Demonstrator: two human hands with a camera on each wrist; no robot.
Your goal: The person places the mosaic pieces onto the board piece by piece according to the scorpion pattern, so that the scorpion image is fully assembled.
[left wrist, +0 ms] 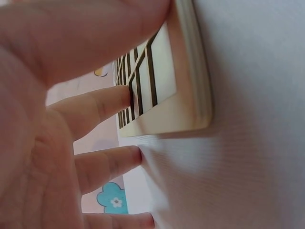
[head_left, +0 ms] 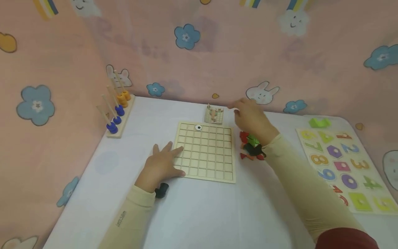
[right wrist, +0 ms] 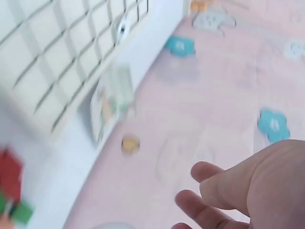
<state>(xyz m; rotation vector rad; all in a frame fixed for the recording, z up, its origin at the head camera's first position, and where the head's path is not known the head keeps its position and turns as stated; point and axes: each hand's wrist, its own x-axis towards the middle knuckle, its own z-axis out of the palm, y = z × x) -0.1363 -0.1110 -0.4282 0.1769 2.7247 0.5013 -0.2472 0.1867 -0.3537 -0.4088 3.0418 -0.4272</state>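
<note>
A square wooden grid board (head_left: 203, 152) lies on the table, bearing a round white eye piece (head_left: 198, 127) in its top row. My left hand (head_left: 161, 164) rests with spread fingers at the board's left edge; in the left wrist view its fingertips touch the board and the tabletop. My right hand (head_left: 253, 117) hovers with loosely bent fingers right of a small picture card (head_left: 214, 114), and nothing shows between them. Below that hand sits a pile of coloured pieces, including red pieces (head_left: 244, 137) and a dark green piece (head_left: 254, 149), partly hidden by the wrist.
To the left stands a wooden peg abacus (head_left: 122, 117) with blue and orange beads. A number-and-shape puzzle board (head_left: 342, 166) lies at the right, a light green piece (head_left: 319, 122) above it. One dark object (head_left: 161, 190) is beside the left wrist. Patterned pink cloth (head_left: 217, 69) hangs behind.
</note>
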